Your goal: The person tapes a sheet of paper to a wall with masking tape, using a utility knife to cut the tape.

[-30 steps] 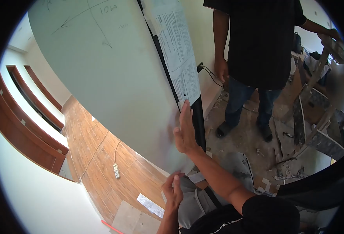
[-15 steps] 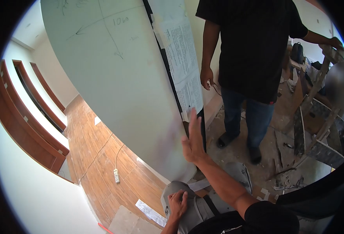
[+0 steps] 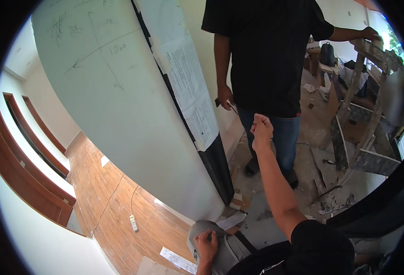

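My left hand (image 3: 207, 245) rests on the grey trousers (image 3: 232, 252) at my knee, fingers loosely bent and apart, with nothing in it. My right hand (image 3: 262, 130) is raised at the end of my outstretched arm, its fingers curled closed, and I see nothing in them. Behind it, a person in a black shirt (image 3: 266, 59) and jeans stands facing me. To the left of my right hand is the wall edge, with a printed paper sheet (image 3: 188, 87) taped along it and a black strip (image 3: 215, 172) below. Pencilled arrows and numbers (image 3: 117, 48) mark the pale wall.
The person's hand (image 3: 371, 34) rests on a wooden stepladder (image 3: 365, 91) at right. A power strip (image 3: 133, 223) with its cord lies on the wood floor (image 3: 105, 183). Debris (image 3: 337, 204) litters the floor at right. A backpack (image 3: 327, 54) sits further back.
My right hand has moved from beside the wall edge to in front of the person, and its extended fingers have curled closed. My left hand stays on my knee. The view has shifted right.
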Demonstrator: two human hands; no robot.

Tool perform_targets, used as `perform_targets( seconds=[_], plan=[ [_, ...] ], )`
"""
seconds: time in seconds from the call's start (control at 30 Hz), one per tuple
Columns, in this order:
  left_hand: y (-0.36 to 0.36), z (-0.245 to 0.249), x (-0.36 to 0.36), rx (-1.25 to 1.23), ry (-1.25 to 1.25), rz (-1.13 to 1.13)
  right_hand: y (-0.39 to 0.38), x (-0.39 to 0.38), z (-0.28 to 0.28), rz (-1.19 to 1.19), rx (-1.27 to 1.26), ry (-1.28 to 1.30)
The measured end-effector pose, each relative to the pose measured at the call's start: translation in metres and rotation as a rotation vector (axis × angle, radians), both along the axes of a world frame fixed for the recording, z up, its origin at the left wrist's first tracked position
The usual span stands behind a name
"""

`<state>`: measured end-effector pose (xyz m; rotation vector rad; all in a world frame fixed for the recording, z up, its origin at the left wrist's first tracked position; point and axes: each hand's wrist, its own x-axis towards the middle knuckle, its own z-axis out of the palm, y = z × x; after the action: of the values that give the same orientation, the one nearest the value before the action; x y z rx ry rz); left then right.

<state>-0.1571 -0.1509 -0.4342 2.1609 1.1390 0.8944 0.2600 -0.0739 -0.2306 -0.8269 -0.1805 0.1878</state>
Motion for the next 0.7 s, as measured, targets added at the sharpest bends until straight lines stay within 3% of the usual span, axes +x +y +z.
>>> perform_targets(
  seconds=[0.17, 0.4, 0.47, 0.53, 0.7],
  plan=[
    [0.001, 0.004, 0.003, 0.011, 0.024, -0.053, -0.031, 0.008, -0.021, 0.059, -0.078, -0.081],
    [0.0, 0.007, 0.001, 0.007, 0.019, 0.036, -0.036, 0.0, -0.053, 0.199, -0.156, -0.239],
    [0.001, 0.01, 0.003, -0.01, 0.025, 0.031, -0.04, -0.048, -0.014, -0.225, -0.422, -0.779],
    [0.002, 0.005, 0.001, -0.005, 0.037, 0.002, -0.045, -0.074, 0.022, -0.373, -0.537, -1.29],
    [0.0, 0.002, 0.001, 0.001, 0.032, 0.015, -0.015, -0.119, 0.073, -0.425, -0.693, -1.653]
  ],
)
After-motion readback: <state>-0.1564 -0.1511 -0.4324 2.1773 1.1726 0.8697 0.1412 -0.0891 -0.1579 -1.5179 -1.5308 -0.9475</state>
